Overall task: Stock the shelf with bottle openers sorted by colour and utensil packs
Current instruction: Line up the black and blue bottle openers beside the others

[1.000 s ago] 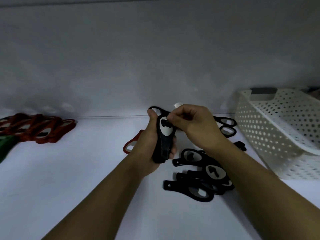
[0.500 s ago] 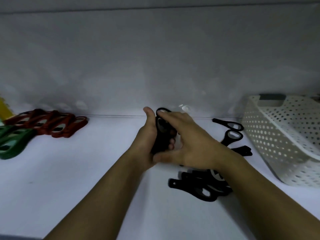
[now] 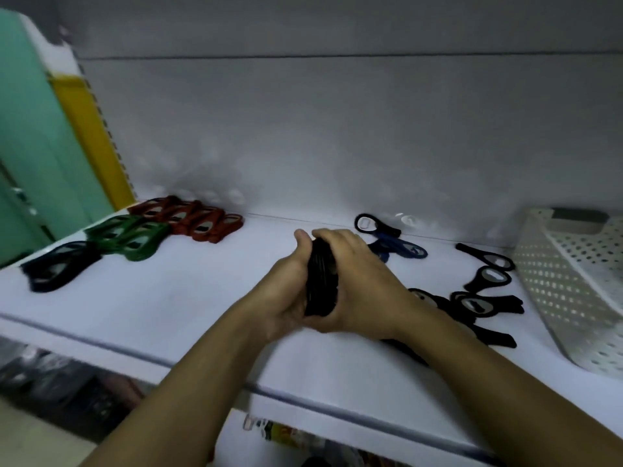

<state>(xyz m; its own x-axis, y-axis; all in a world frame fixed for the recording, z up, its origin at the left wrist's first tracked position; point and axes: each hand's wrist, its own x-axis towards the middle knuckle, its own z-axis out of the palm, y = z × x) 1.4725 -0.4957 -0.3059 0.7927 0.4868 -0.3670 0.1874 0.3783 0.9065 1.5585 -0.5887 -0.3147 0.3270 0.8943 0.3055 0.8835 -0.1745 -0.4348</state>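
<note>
Head view: left hand (image 3: 286, 291) and right hand (image 3: 360, 284) both grip an upright stack of flat matte black bottle openers (image 3: 322, 281) over the smooth white shelf (image 3: 168, 308). Red (image 3: 195, 219) and green openers (image 3: 131, 237) lie in rows at left. Loose black openers (image 3: 485, 298) lie beside a perforated basket (image 3: 573, 298).

A white perforated basket (image 3: 556, 291) sits at the far right. A teal panel (image 3: 30, 129) and a yellow upright (image 3: 87, 129) stand together at the left.

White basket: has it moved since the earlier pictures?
No. The white basket still lies just right of the loose black openers; only the view shifted.
</note>
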